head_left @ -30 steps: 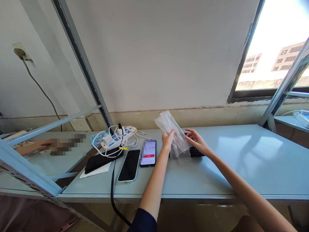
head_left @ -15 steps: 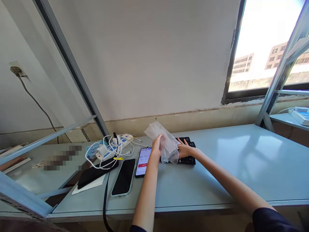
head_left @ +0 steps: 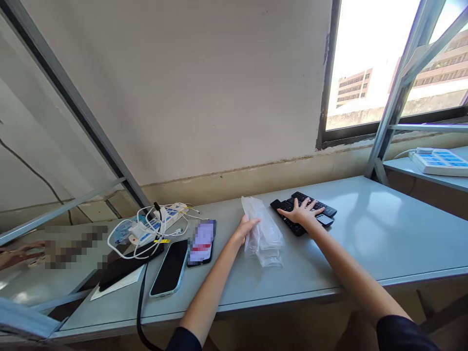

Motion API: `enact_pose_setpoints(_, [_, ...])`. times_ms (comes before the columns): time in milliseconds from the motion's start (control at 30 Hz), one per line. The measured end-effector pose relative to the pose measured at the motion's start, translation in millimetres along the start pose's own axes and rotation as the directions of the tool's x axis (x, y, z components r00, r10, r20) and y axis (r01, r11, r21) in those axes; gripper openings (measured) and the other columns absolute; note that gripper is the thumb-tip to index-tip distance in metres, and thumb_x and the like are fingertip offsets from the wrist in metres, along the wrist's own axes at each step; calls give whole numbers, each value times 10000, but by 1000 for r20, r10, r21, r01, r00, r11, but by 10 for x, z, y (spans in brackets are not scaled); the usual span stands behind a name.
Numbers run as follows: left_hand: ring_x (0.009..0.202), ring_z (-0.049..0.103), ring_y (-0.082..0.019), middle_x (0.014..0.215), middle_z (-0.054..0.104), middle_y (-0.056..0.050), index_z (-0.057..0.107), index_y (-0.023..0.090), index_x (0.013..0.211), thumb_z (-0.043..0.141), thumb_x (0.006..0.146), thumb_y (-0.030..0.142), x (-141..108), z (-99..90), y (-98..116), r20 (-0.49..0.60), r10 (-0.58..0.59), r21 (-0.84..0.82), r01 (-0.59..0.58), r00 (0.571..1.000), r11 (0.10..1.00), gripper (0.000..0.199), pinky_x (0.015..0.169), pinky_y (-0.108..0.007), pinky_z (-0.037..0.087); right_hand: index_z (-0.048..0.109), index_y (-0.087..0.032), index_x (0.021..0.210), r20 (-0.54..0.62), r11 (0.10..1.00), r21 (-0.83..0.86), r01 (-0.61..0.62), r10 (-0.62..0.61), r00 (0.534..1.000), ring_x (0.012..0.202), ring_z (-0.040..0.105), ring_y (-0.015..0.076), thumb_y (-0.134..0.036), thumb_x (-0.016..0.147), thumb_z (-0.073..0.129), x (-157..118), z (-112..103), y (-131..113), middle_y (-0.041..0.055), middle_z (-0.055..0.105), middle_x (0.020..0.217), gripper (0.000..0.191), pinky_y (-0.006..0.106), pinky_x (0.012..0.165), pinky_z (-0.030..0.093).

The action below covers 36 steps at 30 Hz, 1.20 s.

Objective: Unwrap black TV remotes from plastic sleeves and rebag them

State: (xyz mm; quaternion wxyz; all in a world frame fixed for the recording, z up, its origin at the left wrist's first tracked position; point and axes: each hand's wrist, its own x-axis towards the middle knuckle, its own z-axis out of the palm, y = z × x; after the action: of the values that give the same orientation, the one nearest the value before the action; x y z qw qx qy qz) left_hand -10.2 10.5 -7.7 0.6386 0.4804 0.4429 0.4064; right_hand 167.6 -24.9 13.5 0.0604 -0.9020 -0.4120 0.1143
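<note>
My left hand (head_left: pixel 247 229) pinches the edge of several clear plastic bags (head_left: pixel 265 234), their lower ends hanging over the tabletop. To the right, my right hand (head_left: pixel 300 213) lies palm down with fingers spread across several flat black devices covered in buttons (head_left: pixel 292 226). They look like remote controls or calculators, and one has a small grey panel near its end. The hand and wrist cover part of them, so their exact kind is unclear.
Left of the bags lie a lit phone (head_left: pixel 202 243) and a dark-screened phone (head_left: pixel 170 268). Beyond them is a white power strip (head_left: pixel 171 217) with tangled cables and a black pouch (head_left: pixel 122 273). Metal posts (head_left: pixel 395 92) frame the grey table (head_left: pixel 383 234). Another person's hand (head_left: pixel 22 256) shows far left.
The view has swung right. My hands have moved apart: the left keeps the bags, drawn clear of the black devices, while the right now lies spread over those devices, which are fanned out more.
</note>
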Motion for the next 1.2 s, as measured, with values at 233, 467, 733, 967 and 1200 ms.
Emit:
enact_pose_setpoints(233, [947, 615, -222, 980, 600, -57, 478, 189, 984, 760, 538, 43, -23, 147, -68, -3, 64, 140, -63, 998, 988, 547, 790, -305, 521, 305, -102, 1473, -118, 995, 86, -45, 55, 991, 1370, 64, 529, -829, 675, 397, 200, 37, 340, 314, 170, 1512, 1084, 776, 926, -94])
enact_pose_setpoints(467, [1077, 575, -266, 1114, 571, -106, 435, 174, 1101, 742, 564, 57, 139, 584, -165, -14, 80, 225, -75, 997, 972, 629, 913, -362, 478, 404, -81, 1416, -85, 999, 45, -14, 18, 996, 1347, 178, 527, -705, 729, 499, 96, -162, 359, 327, 278, 1468, 933, 792, 930, 31])
enact_pose_setpoints(733, [1168, 529, -283, 1215, 540, -127, 404, 174, 1221, 760, 561, 95, 254, 829, -262, 37, 157, 232, -161, 987, 959, 754, 984, -386, 433, 454, -138, 1386, -42, 998, 61, -5, 7, 999, 1375, 178, 469, -614, 784, 514, 86, -245, 398, 280, 288, 1483, 770, 771, 956, 108])
enact_pose_setpoints(967, [1167, 545, -271, 1262, 536, -170, 345, 126, 1299, 696, 616, 65, 172, 1045, -166, 30, 163, 277, -165, 986, 947, 769, 992, -348, 422, 475, -154, 1368, -64, 996, 88, -11, 16, 998, 1382, 167, 462, -598, 798, 500, 190, -213, 479, 271, 303, 1479, 723, 765, 970, 96])
enact_pose_setpoints(1200, [1343, 370, -289, 1401, 425, -196, 324, 131, 1384, 661, 717, 181, 64, 925, -32, -39, 381, 478, -318, 924, 819, 749, 1097, -386, 300, 565, -173, 1270, -160, 995, 93, -25, 40, 986, 1342, 272, 462, -584, 771, 536, 219, -211, 525, 252, 431, 1400, 647, 728, 969, 210])
